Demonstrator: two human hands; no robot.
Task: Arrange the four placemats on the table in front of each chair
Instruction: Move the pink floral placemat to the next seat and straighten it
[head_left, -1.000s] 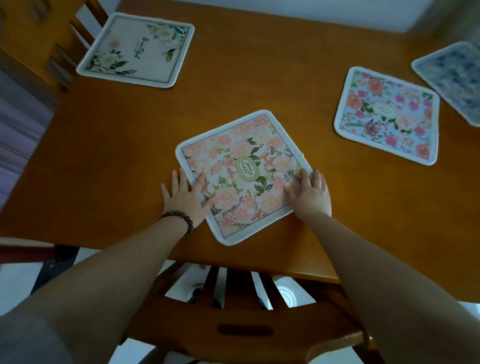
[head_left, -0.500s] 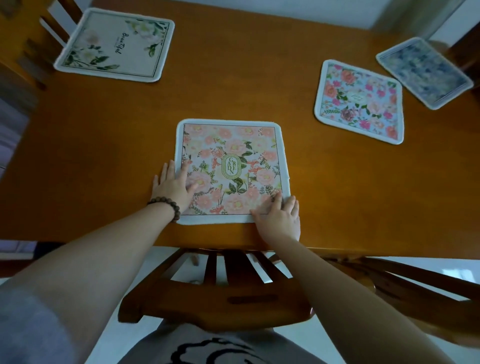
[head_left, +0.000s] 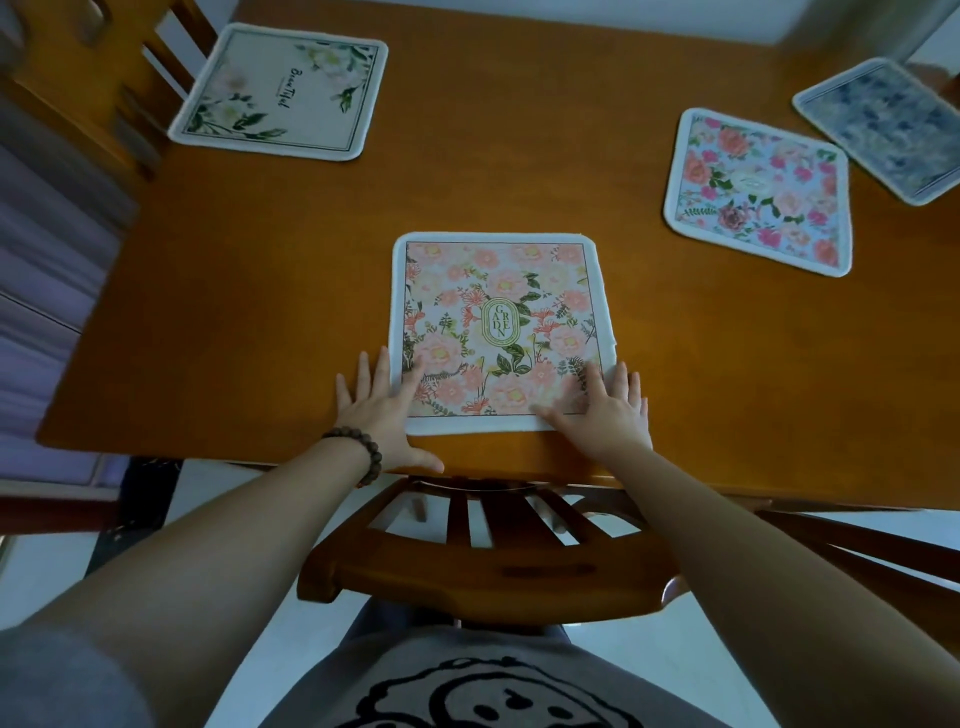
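Note:
A peach floral placemat (head_left: 498, 322) lies square to the near edge of the wooden table (head_left: 260, 291), right in front of the chair (head_left: 488, 561) below me. My left hand (head_left: 384, 410) lies flat with fingers spread on its near left corner. My right hand (head_left: 602, 410) presses flat on its near right corner. A white placemat with green leaves (head_left: 280, 93) rests at the far left by another chair (head_left: 104, 88). A pink-rose placemat (head_left: 758, 192) sits tilted at the right, and a blue-grey placemat (head_left: 888, 130) lies beyond it at the far right.
The table's left edge drops off beside a purple-grey curtain (head_left: 36, 291). A third chair's rail (head_left: 857, 551) shows at the lower right. A white wall (head_left: 571, 15) runs behind the table.
The peach placemat turned from a diagonal lie to square with the table edge and came nearer to it. Both hands slid to its near corners.

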